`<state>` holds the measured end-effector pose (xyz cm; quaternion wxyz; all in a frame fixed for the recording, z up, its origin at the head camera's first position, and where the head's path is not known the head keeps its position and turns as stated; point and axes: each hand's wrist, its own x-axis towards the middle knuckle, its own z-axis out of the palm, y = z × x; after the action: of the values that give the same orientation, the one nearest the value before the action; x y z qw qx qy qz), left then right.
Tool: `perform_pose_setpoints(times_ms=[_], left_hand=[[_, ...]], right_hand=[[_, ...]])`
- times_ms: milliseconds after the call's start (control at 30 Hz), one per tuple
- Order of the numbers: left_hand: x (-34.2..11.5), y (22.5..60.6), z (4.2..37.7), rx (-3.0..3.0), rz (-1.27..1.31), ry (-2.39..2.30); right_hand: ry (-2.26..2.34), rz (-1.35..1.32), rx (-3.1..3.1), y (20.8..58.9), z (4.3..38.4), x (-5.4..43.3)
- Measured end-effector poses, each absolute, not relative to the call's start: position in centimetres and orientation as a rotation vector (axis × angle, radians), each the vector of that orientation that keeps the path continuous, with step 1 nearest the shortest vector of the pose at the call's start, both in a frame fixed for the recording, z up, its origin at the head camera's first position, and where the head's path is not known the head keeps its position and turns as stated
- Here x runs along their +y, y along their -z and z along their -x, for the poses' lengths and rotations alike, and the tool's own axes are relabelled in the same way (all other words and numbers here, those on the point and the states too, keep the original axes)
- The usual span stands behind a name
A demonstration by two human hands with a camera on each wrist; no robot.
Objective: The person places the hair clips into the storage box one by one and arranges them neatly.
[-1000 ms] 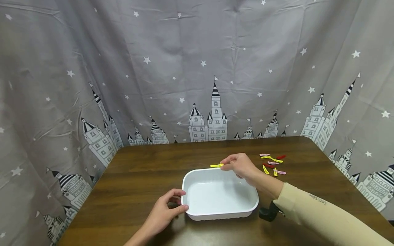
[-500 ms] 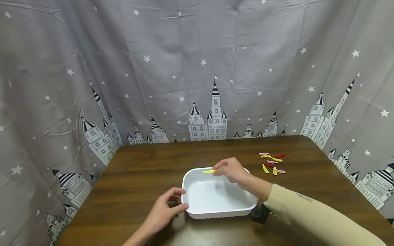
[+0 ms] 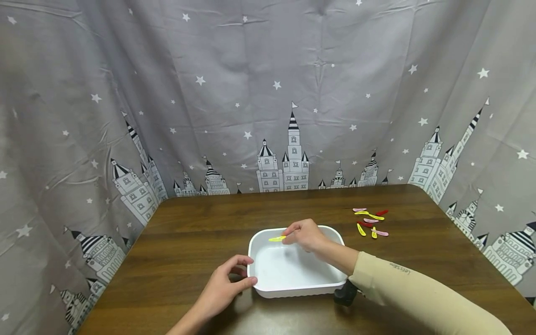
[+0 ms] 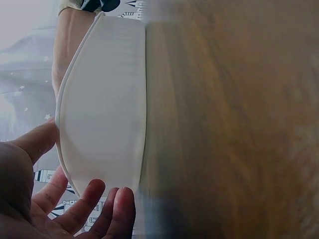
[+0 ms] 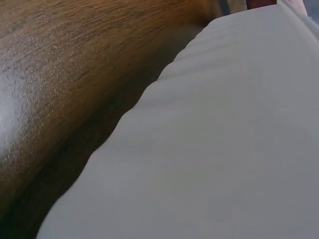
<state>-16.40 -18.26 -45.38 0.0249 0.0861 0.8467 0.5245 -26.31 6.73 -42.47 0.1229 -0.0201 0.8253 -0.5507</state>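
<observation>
A white rectangular tray with rounded corners stands on the wooden table. At its left end my left hand grips the rim; the left wrist view has thumb and index finger at the rim, the other fingers curled by the outer wall. Over the inside of the tray, near its back wall, my right hand pinches a yellow snap hair clip by one end. In the right wrist view only the tray's wavy outer wall and some tabletop show; the right hand is out of sight there.
Several yellow, pink and red hair clips lie loosely scattered at the back right, among them a yellow clip, a pink clip and a red clip. Behind the table hangs a grey curtain with castles and stars.
My right hand has carried the yellow hair clip from behind the tray's back rim leftward and toward me, over the tray's inside. The left hand has stayed at the left rim.
</observation>
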Motion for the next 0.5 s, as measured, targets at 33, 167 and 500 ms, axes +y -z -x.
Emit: perform_pose_setpoints(times_ms=[33, 167, 500], left_hand=[[-18.2, 45.4, 16.4, 2.619, -0.268, -1.621], [-18.2, 45.3, 16.3, 2.614, -0.266, -1.625], [-18.2, 45.2, 16.4, 2.619, -0.259, -1.62]], right_hand=[[1.604, 0.068, 2.411, 42.6, 26.3, 6.7], [1.598, 0.136, 2.442, 43.1, 26.5, 6.3], [1.547, 0.236, 2.5, 43.7, 26.3, 5.5]])
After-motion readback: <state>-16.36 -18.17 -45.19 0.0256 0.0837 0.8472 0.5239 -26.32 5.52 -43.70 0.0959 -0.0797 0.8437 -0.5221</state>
